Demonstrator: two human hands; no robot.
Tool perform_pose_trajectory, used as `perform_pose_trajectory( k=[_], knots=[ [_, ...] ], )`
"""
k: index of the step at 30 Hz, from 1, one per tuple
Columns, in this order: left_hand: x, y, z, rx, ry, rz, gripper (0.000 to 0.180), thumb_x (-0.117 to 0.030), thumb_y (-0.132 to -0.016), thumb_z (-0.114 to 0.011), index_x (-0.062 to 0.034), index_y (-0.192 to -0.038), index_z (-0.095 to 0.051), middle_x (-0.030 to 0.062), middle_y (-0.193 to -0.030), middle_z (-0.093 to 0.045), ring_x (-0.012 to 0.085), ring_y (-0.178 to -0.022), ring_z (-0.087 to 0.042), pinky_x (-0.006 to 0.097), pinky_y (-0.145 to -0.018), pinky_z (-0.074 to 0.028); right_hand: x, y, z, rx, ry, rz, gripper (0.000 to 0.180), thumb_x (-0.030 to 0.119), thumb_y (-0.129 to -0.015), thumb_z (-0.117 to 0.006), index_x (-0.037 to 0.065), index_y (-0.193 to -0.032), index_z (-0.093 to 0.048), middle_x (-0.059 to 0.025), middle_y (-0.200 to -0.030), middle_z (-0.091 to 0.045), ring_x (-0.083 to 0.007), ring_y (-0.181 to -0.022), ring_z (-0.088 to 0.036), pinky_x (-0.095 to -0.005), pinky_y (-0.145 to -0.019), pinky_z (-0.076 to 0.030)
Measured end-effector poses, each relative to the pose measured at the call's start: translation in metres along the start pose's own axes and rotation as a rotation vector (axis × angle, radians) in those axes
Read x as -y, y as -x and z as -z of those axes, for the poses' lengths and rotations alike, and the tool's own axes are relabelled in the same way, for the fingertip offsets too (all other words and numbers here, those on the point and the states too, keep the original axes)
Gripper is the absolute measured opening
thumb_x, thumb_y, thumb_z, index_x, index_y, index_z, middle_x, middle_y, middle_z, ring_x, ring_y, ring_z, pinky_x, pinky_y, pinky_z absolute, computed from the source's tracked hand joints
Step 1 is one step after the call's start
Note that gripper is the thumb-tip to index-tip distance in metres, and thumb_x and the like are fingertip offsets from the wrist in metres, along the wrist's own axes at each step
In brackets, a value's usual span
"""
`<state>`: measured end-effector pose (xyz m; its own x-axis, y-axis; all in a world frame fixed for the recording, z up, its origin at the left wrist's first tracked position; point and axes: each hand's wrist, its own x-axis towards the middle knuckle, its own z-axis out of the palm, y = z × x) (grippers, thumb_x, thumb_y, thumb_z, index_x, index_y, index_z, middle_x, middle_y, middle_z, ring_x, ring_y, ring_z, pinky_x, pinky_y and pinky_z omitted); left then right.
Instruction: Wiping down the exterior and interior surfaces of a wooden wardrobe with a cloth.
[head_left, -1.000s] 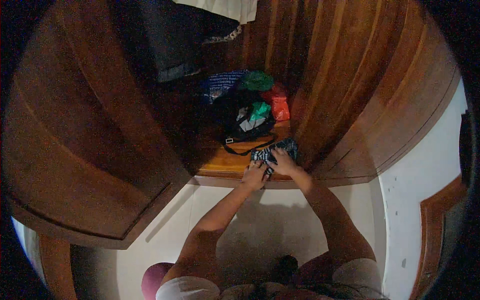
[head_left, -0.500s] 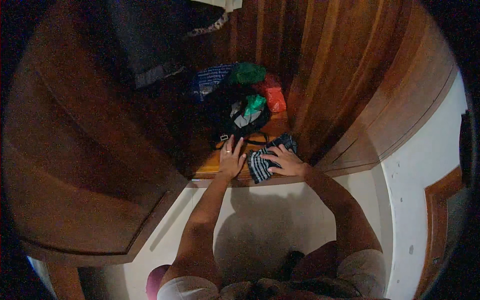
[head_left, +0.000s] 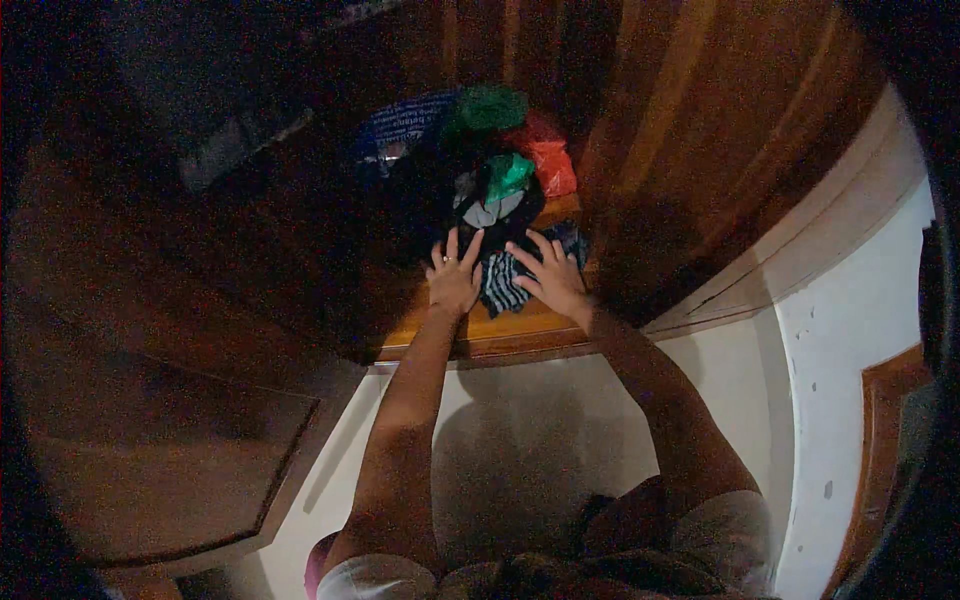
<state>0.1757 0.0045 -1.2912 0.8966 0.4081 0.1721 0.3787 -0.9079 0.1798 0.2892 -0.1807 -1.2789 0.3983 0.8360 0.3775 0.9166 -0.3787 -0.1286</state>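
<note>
Two bare forearms are seen coming up from the lower edge, above a pale floor [head_left: 520, 440] that lies nearest in the view. Beyond the floor, the front edge of a wooden shelf [head_left: 510, 335] is met — the floor of an open wooden wardrobe.

On that shelf the left hand [head_left: 453, 282] is laid flat, palm down, fingers spread and pointing away; a ring is worn on one finger. Nothing is gripped by it: it is open, and its inner edge lies just beside, perhaps touching, a striped folded cloth [head_left: 500, 283]. The right hand [head_left: 550, 278] is likewise spread open and pressed down on the right part of the same cloth, with nothing clasped in it. The striped cloth is thus found between the two hands, near the front of the shelf, lying flat on the wood.

Just behind the fingertips a dark bag or bundle [head_left: 500, 212] is set, topped with a small bright green cloth [head_left: 508, 173]. Farther back, a red-orange item [head_left: 548, 160] is seen to the right, a darker green bundle [head_left: 490, 105] behind it, and a blue patterned fabric [head_left: 405, 122] to the left — all in deep shadow, so their kinds cannot be told. At the left, the opened wardrobe door [head_left: 170, 420] is seen, and at the right a white wall [head_left: 850, 300].
</note>
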Motion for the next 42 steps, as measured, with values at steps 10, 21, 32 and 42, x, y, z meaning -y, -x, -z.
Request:
perform_pose_trajectory(
  k=[10, 21, 32, 42],
  knots=[
    [0.038, -0.038, -0.058, -0.219, -0.2, -0.231, 0.083, -0.02, -0.09, -0.057, -0.0362, -0.15, -0.002, 0.0165, -0.156, -0.006, 0.0428, -0.119, -0.047, 0.045, -0.079, -0.055, 0.007, -0.04, -0.036, 0.001, -0.026, -0.136, 0.045, 0.041, -0.092, -0.055, 0.025, -0.134, -0.049, -0.014, -0.141, -0.035, -0.0359, -0.12, -0.039, -0.0518, -0.086, -0.039],
    [0.014, -0.008, -0.022, -0.16, 0.112, -0.088, 0.058, -0.028, -0.098, -0.045, -0.0298, -0.15, -0.019, 0.0069, -0.158, -0.006, 0.04, -0.131, -0.035, 0.048, -0.088, -0.051, -0.004, -0.02, -0.042, -0.154, -0.101, -0.119, 0.036, 0.037, -0.089, -0.058, 0.011, -0.114, -0.056, -0.0137, -0.101, -0.047, -0.0327, -0.1, -0.048, -0.0481, -0.077, -0.044],
    [0.013, 0.039, -0.012, -0.458, 0.475, -0.23, 0.054, -0.034, -0.097, -0.044, -0.0133, -0.146, -0.031, 0.0112, -0.154, -0.021, 0.0391, -0.13, -0.033, 0.051, -0.103, -0.032, 0.001, 0.039, -0.01, 0.055, -0.164, 0.071, 0.037, 0.021, -0.077, -0.061, 0.008, -0.11, -0.053, -0.0173, -0.109, -0.046, -0.0375, -0.106, -0.044, -0.0542, -0.08, -0.039],
    [-0.066, 0.05, -0.031, -0.072, 0.524, -0.023, 0.048, -0.049, -0.098, -0.034, -0.0294, -0.14, -0.045, 0.0021, -0.158, -0.01, 0.0354, -0.144, -0.003, 0.068, -0.107, -0.007, 0.031, 0.054, 0.01, -0.021, -0.702, 0.229, 0.025, -0.006, -0.071, -0.05, 0.0, -0.094, -0.056, -0.0201, -0.111, -0.055, -0.0367, -0.109, -0.052, -0.0411, -0.095, -0.041]
  ],
)
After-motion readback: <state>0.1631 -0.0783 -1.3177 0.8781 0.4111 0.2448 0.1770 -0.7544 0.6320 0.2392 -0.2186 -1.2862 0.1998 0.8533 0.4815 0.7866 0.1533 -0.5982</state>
